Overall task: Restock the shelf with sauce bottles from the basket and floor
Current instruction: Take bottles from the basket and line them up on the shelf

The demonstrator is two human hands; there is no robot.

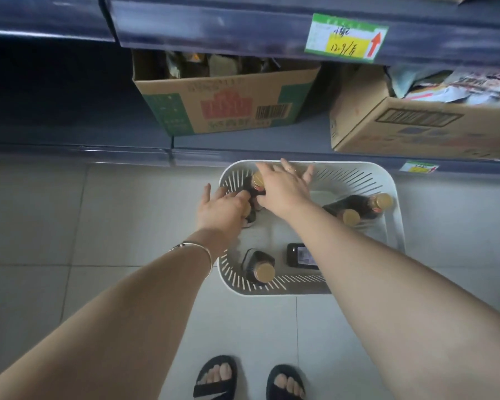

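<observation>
Both hands reach into the white slotted basket point(393, 197) on the tiled floor below the shelf point(78, 151). Left hand point(223, 207) curls its fingers around a dark gold-capped sauce bottle point(250, 216) at the basket's far left; right hand point(283, 187) hovers spread, grasping nothing. Further bottles point(358, 207) lie at the right side, one point(259, 265) at the near edge.

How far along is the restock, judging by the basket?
No shelved bottles in view. In hand: left hand closes on a bottle at the basket's far-left corner; right hand reaches open above it. Left: several gold-capped bottles remain in the basket.
</observation>
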